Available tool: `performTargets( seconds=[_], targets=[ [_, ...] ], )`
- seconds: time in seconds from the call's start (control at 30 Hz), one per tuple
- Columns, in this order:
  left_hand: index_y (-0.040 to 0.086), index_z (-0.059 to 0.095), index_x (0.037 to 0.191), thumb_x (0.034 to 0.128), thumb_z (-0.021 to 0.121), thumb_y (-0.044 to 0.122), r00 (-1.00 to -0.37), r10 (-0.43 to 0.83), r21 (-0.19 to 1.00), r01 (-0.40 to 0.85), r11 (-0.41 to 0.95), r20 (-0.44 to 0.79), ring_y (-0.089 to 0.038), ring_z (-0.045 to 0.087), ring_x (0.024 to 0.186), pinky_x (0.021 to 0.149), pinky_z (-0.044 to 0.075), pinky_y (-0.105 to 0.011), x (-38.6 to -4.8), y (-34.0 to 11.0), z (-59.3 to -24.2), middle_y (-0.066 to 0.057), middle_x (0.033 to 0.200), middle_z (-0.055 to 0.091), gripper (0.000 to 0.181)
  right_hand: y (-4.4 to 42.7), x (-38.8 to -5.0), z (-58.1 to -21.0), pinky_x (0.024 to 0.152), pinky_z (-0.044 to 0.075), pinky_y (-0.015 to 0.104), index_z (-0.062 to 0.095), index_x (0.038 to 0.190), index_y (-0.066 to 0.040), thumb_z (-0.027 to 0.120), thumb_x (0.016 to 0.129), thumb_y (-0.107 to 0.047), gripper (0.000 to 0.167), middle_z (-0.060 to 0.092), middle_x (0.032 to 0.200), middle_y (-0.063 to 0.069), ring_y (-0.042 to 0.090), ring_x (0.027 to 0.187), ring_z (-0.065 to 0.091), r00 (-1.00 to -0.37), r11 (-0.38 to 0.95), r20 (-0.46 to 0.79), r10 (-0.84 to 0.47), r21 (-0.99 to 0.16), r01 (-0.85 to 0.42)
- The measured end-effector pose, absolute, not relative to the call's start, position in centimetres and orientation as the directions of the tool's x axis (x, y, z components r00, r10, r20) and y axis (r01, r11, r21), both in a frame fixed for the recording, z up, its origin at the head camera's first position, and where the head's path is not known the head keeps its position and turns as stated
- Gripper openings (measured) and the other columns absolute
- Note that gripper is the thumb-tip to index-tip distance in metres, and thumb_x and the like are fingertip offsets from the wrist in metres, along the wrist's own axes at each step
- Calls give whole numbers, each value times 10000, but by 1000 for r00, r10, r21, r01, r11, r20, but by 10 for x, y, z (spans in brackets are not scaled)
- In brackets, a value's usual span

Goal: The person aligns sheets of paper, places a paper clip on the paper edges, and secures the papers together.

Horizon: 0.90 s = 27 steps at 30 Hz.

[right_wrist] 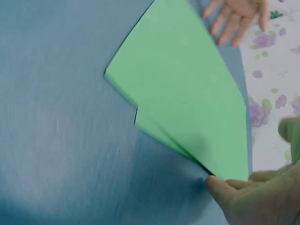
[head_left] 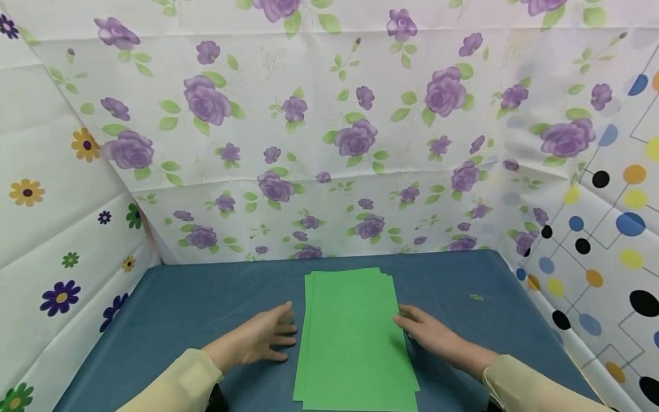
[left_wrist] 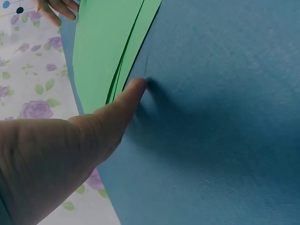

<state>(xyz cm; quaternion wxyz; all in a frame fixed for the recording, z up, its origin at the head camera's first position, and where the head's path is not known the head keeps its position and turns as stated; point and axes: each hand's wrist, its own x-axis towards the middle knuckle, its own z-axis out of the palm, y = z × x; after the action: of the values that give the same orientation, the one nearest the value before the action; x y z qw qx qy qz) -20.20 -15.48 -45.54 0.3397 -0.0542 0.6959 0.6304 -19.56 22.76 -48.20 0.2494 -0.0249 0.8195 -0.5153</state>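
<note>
Head view, far left: white cloth with yellow, purple and green flowers (head_left: 31, 246), hanging beside the dark-blue cloth-covered table (head_left: 206, 297).
Left hand: bare left hand (head_left: 259, 337), pale-yellow sleeve (head_left: 187, 380); fingers spread, grasping nothing, just beside the paper's left edge.
Green paper: stack of flat, bright-green rectangular sheets (head_left: 355, 337), lying on the table between the hands, long side running away from the person. Layers sit out of line; corners step at the near and far ends. Both wrist views show a narrow gap between layers at the edge.
Right hand: bare right hand (head_left: 432, 333), fingertips at the paper's right edge. Cannot tell whether they pinch it or merely rest there.
Yellow loop: small, thin yellow ring (head_left: 476, 297), flat on the table, well apart from the right hand.
Far right: white cloth with coloured dots and thin lines (head_left: 612, 246).
Risks, my judgement: uneven pushing from the sides could skew the stack further; a hard press on one edge could buckle the top sheet; fingertips catching only the upper layer could slide it off the rest.
</note>
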Motion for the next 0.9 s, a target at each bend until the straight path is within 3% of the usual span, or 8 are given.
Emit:
performTargets(
  seconds=[0.17,0.33,0.57,0.9],
  targets=[
    [-137,125,1575,1058,386,625,-717,398,814,-556,170,-573,-548,412,1358,950,506,-634,-195,-162,-455,-417,1543,269,957,229,-193,-477,1060,471,530,236,1547,132,525,1037,-558,906,418,1481,376,496,1350,458,-851,288,-471,-233,-869,402],
    [-164,114,1560,1055,383,632,-686,419,792,-589,161,-596,-531,458,1328,960,503,-631,-191,-165,-455,-409,1527,311,980,236,-187,-474,1032,496,517,232,1523,180,471,1066,-543,888,486,1409,388,486,1284,524,-809,190,-549,-211,-835,517],
    [-202,116,1536,1076,365,592,-656,440,773,-613,163,-613,-517,462,1335,993,494,-606,-187,-168,-455,-404,1505,355,950,243,-181,-470,1032,496,515,318,1463,222,363,1081,-580,889,571,1329,335,458,1254,562,-738,161,-634,-231,-773,614],
    [-213,41,1531,1076,375,588,-626,495,765,-631,133,-602,-529,423,1365,1033,462,-618,-184,-165,-457,-411,1518,328,979,241,-184,-471,1044,490,517,326,1459,216,321,1094,-569,866,588,1313,338,458,1257,565,-705,135,-653,-275,-753,644]
  ],
)
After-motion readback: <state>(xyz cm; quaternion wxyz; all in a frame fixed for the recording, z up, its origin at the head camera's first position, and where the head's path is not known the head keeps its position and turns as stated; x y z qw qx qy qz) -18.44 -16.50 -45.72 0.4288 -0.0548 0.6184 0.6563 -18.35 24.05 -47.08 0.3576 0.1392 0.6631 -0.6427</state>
